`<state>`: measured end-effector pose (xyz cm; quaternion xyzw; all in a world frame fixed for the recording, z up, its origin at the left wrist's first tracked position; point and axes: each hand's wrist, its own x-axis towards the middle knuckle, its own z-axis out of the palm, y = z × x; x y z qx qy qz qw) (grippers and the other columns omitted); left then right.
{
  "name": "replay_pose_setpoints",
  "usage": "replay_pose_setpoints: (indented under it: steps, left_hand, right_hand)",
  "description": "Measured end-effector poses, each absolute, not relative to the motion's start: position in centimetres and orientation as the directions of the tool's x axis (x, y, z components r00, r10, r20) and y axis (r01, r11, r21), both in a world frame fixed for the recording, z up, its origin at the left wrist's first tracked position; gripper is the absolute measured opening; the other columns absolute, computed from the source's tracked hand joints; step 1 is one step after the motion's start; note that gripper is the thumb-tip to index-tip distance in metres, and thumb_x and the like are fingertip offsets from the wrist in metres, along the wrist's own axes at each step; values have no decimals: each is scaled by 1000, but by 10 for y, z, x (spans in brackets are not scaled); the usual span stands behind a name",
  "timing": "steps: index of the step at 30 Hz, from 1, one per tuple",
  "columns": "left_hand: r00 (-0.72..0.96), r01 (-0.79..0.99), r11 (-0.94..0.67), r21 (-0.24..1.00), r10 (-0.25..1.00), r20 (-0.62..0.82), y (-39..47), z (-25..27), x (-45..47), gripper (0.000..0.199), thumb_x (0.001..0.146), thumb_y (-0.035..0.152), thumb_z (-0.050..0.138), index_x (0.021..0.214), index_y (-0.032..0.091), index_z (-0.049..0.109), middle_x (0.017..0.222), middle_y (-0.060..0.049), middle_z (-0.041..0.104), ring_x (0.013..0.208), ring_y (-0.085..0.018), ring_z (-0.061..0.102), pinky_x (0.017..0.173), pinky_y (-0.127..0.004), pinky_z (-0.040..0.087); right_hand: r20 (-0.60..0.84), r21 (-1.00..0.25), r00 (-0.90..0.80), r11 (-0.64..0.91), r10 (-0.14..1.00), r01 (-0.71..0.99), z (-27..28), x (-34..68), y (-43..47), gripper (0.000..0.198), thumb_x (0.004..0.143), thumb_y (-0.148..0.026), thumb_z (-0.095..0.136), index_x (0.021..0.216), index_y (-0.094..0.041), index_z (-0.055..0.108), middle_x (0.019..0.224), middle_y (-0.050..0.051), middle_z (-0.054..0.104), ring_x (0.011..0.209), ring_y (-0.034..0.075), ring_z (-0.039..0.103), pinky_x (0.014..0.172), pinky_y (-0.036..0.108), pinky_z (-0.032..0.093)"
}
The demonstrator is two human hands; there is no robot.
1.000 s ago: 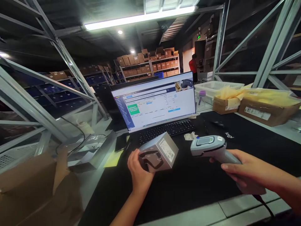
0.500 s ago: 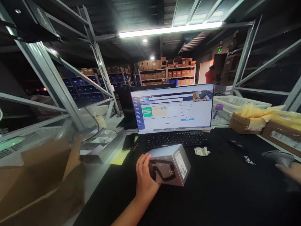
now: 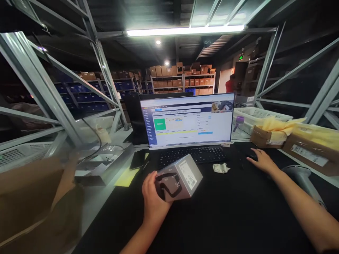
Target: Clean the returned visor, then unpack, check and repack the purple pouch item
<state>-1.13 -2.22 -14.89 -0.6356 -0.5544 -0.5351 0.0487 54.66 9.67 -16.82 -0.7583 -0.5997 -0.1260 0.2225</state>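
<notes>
My left hand (image 3: 154, 197) is closed around one end of a grey box (image 3: 169, 185) printed with dark goggles. The box is tilted above the black desk mat, and a white label (image 3: 187, 173) on its side faces up and right. On the right, my right hand (image 3: 262, 161) lies over a dark computer mouse (image 3: 250, 154), thumb to one side; the hand covers most of the mouse. Beside my right forearm rests a grey handheld scanner (image 3: 304, 180), partly hidden by the arm.
Behind the box stand a black keyboard (image 3: 203, 154) and a lit monitor (image 3: 182, 123). A crumpled paper (image 3: 221, 168) lies on the mat (image 3: 225, 215). At left are an open cardboard carton (image 3: 31, 197) and a grey tray (image 3: 106, 173); at right, cartons (image 3: 304, 153) with yellow packets.
My right hand has left the scanner and moved left onto the mouse. The box has tilted in my left hand. On the monitor, a line of text and a yellow row have appeared.
</notes>
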Motion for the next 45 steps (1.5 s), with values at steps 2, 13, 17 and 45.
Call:
replay_pose_setpoints:
  steps: [2, 13, 17, 45]
  left_hand:
    - [-211, 749, -365, 553, 660, 721, -19, -151, -16, 97, 58, 38, 84, 144, 20, 40, 142, -17, 48, 133, -40, 45, 113, -60, 38]
    - [-391, 646, -217, 732, 729, 561, -8, -150, -27, 97, 56, 41, 85, 140, 20, 41, 135, -14, 52, 127, -39, 50, 109, -61, 42]
    - [-473, 571, -144, 808, 747, 467, -4, -148, -30, 101, 55, 46, 85, 141, 18, 40, 134, -15, 52, 129, -39, 49, 111, -60, 40]
    - [-355, 697, -195, 690, 742, 568, -6, -141, -27, 99, 56, 44, 86, 141, 18, 41, 127, -13, 54, 122, -39, 52, 107, -60, 44]
  right_hand:
    - [455, -220, 269, -186, 849, 958, -181, 552, 104, 59, 84, -49, 55, 131, -13, 59, 128, 19, 61, 123, 34, 58, 103, 42, 49]
    - [481, -268, 295, -181, 826, 946, -203, 565, 107, 53, 82, -35, 53, 130, -12, 60, 120, 20, 61, 117, 36, 59, 103, 45, 46]
    - [460, -225, 334, -255, 823, 940, -200, 564, 100, 49, 89, -42, 49, 132, -20, 61, 129, 16, 58, 112, 36, 60, 94, 47, 50]
    - [509, -121, 323, -305, 798, 944, -167, 522, 77, 63, 88, -37, 53, 143, -6, 48, 143, 26, 46, 133, 40, 44, 105, 51, 38]
